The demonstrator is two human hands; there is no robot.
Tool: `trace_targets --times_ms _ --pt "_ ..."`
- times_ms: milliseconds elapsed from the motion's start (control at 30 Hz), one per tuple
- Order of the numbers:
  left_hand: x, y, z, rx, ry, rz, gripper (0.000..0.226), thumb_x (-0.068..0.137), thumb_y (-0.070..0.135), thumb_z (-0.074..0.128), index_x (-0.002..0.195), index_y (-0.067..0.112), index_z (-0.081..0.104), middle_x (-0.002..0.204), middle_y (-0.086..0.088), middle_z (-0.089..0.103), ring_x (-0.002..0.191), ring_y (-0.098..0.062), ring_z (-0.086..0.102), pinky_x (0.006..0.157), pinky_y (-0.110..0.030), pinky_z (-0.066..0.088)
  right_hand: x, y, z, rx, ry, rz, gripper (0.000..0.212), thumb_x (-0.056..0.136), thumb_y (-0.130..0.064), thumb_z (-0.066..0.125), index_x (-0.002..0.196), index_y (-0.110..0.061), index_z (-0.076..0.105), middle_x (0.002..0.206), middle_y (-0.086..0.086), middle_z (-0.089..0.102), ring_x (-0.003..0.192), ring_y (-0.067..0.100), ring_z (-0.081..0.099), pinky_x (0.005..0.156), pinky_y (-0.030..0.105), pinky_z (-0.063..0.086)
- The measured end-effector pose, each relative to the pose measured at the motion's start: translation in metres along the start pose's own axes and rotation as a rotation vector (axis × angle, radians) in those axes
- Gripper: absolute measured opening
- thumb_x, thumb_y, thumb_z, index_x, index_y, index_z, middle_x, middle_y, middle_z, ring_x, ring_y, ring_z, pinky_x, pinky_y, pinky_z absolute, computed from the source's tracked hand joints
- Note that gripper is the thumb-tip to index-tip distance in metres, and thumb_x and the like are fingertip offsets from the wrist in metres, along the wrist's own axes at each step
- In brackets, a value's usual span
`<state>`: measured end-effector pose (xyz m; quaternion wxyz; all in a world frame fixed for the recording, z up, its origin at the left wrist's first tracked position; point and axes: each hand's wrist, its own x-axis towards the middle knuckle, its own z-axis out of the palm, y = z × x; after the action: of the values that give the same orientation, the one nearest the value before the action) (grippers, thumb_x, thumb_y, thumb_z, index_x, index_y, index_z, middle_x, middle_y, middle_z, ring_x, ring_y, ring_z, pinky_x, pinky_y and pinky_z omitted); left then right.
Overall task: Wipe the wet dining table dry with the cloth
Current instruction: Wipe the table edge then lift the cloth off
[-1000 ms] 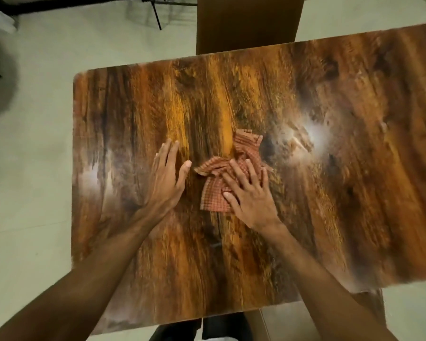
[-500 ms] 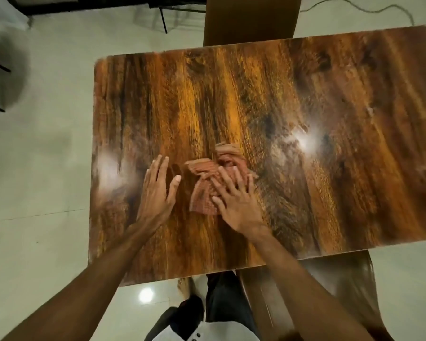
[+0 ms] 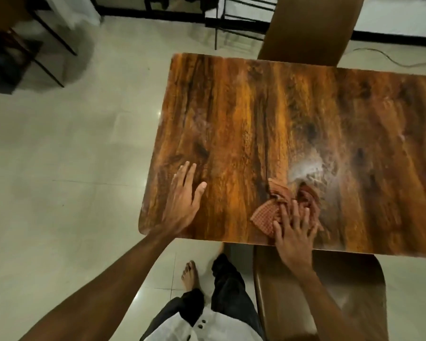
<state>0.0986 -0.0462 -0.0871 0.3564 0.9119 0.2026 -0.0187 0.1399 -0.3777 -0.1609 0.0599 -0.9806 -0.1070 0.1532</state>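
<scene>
Right hand [image 3: 294,232] flat on the cloth [image 3: 278,207], fingers spread, palm pressing it down onto the table [image 3: 256,114], no pinch and no fist, just an open hand laid on top. The cloth is a bunched reddish checked rag, sitting close to the near edge of the table, a bit right of the middle of that edge as seen here. Part of it pokes out to the left of the fingers as a flat checked flap, part rumples up beyond the fingertips toward the table's centre. Just past the cloth, farther in from the near edge, a pale shiny patch [image 3: 308,166] gleams on the wood; whether that is water or only glare, I cannot tell.

Left hand [image 3: 183,200] is down flat too, near the table's near left corner, fingers together and pointing away, thumb out to the side, holding nothing, palm resting on bare wood. The two hands are well apart.

A brown chair [image 3: 310,28] stands at the far edge, another chair [image 3: 330,286] is tucked in at the near edge under the right forearm. Below, dark trousers [image 3: 229,286] and a bare foot [image 3: 190,274] on the pale tiled floor [image 3: 71,168]
</scene>
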Motion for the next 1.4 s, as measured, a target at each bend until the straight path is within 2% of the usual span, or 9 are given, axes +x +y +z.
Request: trace_targets --times_ms 133,300,500,700,900,1067,1133,1267,1400 --pt "-0.019 -0.011 -0.004 -0.04 0.018 -0.055 0.072 0.096 0.063 0.023 0.158 0.027 0.016 0.167 0.005 0.011 0.153 -0.017 0.01 0.125 -0.046 0.009 -0.001 -0.035 -0.003 0.032 -0.063 0.098 0.078 0.095 -0.064 0.001 0.166 -0.033 0.004 0.174 0.008 -0.015 0.156 0.044 -0.019 0.12 0.076 -0.001" --pt "-0.023 -0.016 0.007 -0.082 -0.002 -0.113 0.072 0.095 0.067 0.022 0.158 0.033 0.011 0.167 0.006 0.01 0.153 -0.019 0.011 0.121 -0.04 0.003 0.014 -0.087 0.002 -0.153 -0.129 -0.372 0.065 0.104 -0.063 0.013 0.164 -0.043 0.002 0.174 0.0 -0.014 0.158 0.037 -0.019 0.122 0.072 -0.004" --pt "-0.007 -0.028 0.008 -0.105 0.061 -0.186 0.072 0.095 0.068 0.021 0.157 0.036 0.006 0.167 0.009 0.007 0.153 -0.016 0.009 0.125 -0.043 0.004 0.108 -0.1 -0.03 -0.158 -0.122 -0.2 0.067 0.107 -0.056 0.026 0.166 -0.039 -0.002 0.175 0.005 -0.013 0.158 0.046 -0.01 0.119 0.076 0.007" --pt "0.017 -0.038 0.007 -0.127 0.114 -0.315 0.059 0.094 0.073 0.017 0.142 0.06 -0.014 0.166 0.01 0.006 0.153 -0.015 0.01 0.121 -0.035 0.004 0.162 -0.172 -0.022 -0.294 -0.182 -0.889 0.063 0.106 -0.064 0.022 0.164 -0.041 0.019 0.176 -0.004 -0.003 0.161 0.037 -0.002 0.119 0.075 0.013" --pt "0.045 -0.056 -0.005 -0.09 0.22 -0.377 0.07 0.094 0.075 0.017 0.155 0.045 -0.001 0.166 0.016 0.001 0.153 -0.013 0.009 0.122 -0.043 0.014 0.281 -0.257 -0.042 -0.221 -0.134 -0.735 0.066 0.107 -0.057 0.025 0.166 -0.036 0.006 0.176 0.002 -0.006 0.158 0.045 -0.01 0.119 0.076 0.0" --pt "0.069 -0.052 -0.012 -0.072 0.264 -0.415 0.064 0.101 0.06 0.027 0.157 0.034 0.01 0.166 0.01 0.007 0.153 -0.013 0.009 0.125 -0.044 0.015 0.276 -0.281 -0.028 -0.313 -0.094 -1.129 0.064 0.105 -0.06 0.023 0.165 -0.037 0.021 0.176 -0.002 0.007 0.16 0.038 0.003 0.121 0.072 0.009" --pt "0.081 -0.052 -0.017 -0.079 0.287 -0.439 0.064 0.102 0.06 0.026 0.157 0.032 0.013 0.166 0.01 0.008 0.153 -0.013 0.009 0.125 -0.044 0.014 0.328 -0.288 -0.039 -0.314 -0.026 -1.04 0.062 0.107 -0.06 0.02 0.164 -0.037 0.024 0.176 -0.003 0.003 0.161 0.035 0.0 0.122 0.072 0.004" --pt "0.105 -0.045 -0.031 -0.093 0.328 -0.477 0.063 0.102 0.058 0.026 0.158 0.032 0.011 0.167 0.012 0.004 0.153 -0.009 0.005 0.125 -0.042 0.011 0.39 -0.316 -0.06 -0.239 -0.073 -0.788 0.066 0.108 -0.057 0.023 0.167 -0.034 0.004 0.176 0.003 -0.005 0.159 0.043 -0.01 0.122 0.072 -0.005" --pt "0.131 -0.036 -0.036 -0.099 0.305 -0.47 0.065 0.101 0.06 0.023 0.158 0.032 0.011 0.167 0.012 0.003 0.153 -0.009 0.005 0.125 -0.042 0.012 0.396 -0.333 -0.056 -0.318 -0.11 -1.058 0.066 0.107 -0.059 0.02 0.166 -0.037 0.006 0.176 -0.001 -0.001 0.16 0.038 -0.006 0.121 0.073 0.005"
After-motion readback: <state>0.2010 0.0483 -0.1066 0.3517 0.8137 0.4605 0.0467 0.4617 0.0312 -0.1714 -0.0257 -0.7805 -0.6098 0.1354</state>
